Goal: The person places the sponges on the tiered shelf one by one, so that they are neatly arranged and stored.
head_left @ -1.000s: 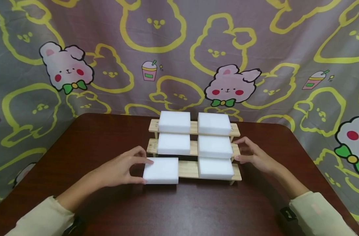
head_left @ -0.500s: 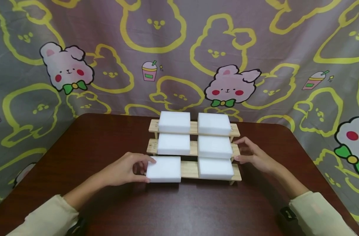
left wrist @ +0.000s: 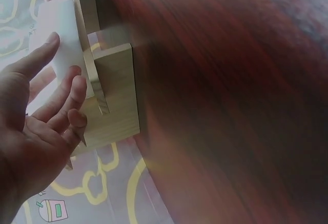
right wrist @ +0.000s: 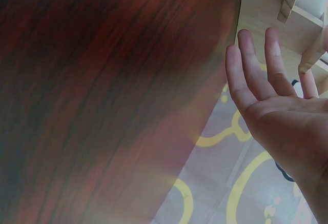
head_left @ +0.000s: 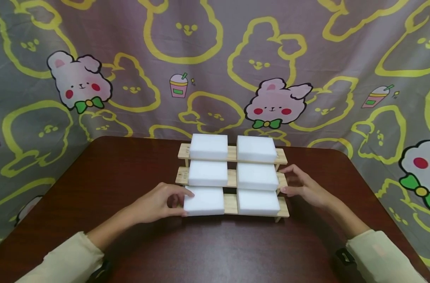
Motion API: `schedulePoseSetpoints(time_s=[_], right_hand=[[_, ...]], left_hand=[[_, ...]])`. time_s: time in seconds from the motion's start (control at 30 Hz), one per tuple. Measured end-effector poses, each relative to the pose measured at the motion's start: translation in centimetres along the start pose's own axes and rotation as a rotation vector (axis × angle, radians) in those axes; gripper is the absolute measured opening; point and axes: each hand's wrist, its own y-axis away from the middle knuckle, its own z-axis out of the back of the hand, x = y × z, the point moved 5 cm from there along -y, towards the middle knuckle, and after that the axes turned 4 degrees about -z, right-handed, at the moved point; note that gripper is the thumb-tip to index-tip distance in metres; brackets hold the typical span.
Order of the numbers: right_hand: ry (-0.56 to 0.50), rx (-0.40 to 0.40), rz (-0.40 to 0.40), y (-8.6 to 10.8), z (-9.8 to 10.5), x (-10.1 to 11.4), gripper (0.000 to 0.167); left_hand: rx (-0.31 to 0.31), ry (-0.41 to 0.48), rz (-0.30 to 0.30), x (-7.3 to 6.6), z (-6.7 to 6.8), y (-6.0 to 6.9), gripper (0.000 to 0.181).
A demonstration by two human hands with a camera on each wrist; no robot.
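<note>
A light wooden three-step stand [head_left: 230,203] holds white foam blocks in two columns, such as the upper-left block [head_left: 209,146] and lower-right block [head_left: 258,202]. My left hand [head_left: 161,202] pinches the left end of the lower-left foam block [head_left: 204,201], thumb at the near side and index finger on top. This block sits on the bottom step, slightly askew. At the stand's right side, my right hand [head_left: 308,189] holds the end of the middle step between thumb and index finger. Its other fingers extend loosely in the right wrist view.
The stand is on a dark reddish-brown table [head_left: 232,251]. Behind it hangs a grey curtain [head_left: 215,78] with yellow outlines and cartoon rabbits. Light sleeves [head_left: 68,259] cover both forearms.
My left hand has slid the lower-left foam block rightward and slightly back along the bottom step, nearer the block column above. My right hand has stayed in place.
</note>
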Motion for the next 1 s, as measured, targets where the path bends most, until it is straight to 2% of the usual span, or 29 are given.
schedulePoseSetpoints(time_s=[0.3, 0.53, 0.8, 1.0], right_hand=[[0.003, -0.002, 0.015, 0.0, -0.1, 0.0, 0.047], [0.02, 0.003, 0.01, -0.1, 0.1, 0.0, 0.048], [0.102, 0.028, 0.016, 0.3, 0.3, -0.1, 0.051], [0.219, 0.039, 0.012, 1.2, 0.6, 0.0, 0.06]], left_hand=[[-0.017, -0.01, -0.012, -0.4, -0.6, -0.8, 0.037], [-0.018, -0.012, -0.007, -0.5, -0.7, -1.0, 0.038], [-0.011, -0.011, -0.021, -0.3, -0.9, -1.1, 0.036], [-0.003, -0.009, -0.023, 0.0, -0.8, -0.7, 0.039]])
